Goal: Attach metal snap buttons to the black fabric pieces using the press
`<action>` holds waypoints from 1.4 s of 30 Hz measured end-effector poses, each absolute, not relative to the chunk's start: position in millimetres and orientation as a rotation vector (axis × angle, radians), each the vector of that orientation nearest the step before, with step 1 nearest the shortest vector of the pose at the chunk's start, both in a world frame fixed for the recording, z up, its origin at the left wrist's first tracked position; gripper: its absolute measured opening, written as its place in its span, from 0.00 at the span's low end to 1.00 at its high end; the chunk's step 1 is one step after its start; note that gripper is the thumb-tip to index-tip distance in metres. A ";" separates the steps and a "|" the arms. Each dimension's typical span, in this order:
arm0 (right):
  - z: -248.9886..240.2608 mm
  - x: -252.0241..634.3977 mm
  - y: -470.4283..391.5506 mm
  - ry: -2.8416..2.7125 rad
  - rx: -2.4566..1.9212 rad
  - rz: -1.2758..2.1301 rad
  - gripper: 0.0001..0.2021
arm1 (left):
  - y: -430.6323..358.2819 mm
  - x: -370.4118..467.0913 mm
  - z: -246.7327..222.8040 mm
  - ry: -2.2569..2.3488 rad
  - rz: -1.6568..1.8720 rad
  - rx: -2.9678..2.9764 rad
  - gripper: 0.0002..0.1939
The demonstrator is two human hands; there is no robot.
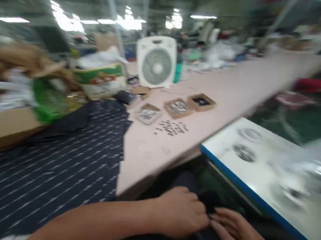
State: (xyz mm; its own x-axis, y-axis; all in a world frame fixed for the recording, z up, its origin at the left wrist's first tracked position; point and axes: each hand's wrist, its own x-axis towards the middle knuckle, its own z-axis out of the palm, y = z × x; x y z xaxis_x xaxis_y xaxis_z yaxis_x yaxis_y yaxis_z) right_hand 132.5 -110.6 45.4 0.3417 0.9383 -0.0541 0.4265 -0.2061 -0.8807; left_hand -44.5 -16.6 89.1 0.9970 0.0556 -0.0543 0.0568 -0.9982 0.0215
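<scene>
My left hand [183, 213] is closed, its fingers curled around a bit of dark material at the bottom centre. Right beside it, my right hand [236, 229] has bent fingers pressed together at the same dark material [212, 206]. Both hands are low, below the table edge, and blurred; what exactly they pinch is too dark to make out. Dark striped cloth [73, 158] covers the left part of the pink table [145, 144]. Small dark pieces [172, 128] are scattered on the table, near three small open boxes [177, 108] of small parts.
A white fan [156, 63] stands at the back of the table. A carton [10, 125] and bags [103, 80] are at the left. A white worktop [255, 165] with a blue edge lies at the right, with shiny round parts [244, 153] on it.
</scene>
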 end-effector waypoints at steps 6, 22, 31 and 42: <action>66.2 131.6 -167.8 -0.935 -1.747 0.853 0.12 | -20.9 -34.7 59.2 -0.139 0.534 2.867 0.13; 68.7 133.8 -200.8 -1.133 -1.634 0.681 0.18 | -41.2 -26.2 83.0 -0.288 0.685 2.795 0.11; 69.3 133.0 -202.2 -1.250 -1.617 0.622 0.22 | -43.1 -24.9 84.9 -0.245 0.615 2.793 0.10; 69.5 134.5 -203.2 -1.617 -1.768 0.407 0.18 | -43.9 -27.2 78.2 -0.147 0.502 2.706 0.11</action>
State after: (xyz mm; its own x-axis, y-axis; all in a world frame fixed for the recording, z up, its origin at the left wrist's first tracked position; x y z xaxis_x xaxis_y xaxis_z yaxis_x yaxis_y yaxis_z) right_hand 134.5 -203.2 69.5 0.1730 0.9599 0.2205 0.7412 0.0206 -0.6710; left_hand -27.2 -43.9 78.2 0.9306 -0.0323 0.3646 -0.1692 -0.9212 0.3503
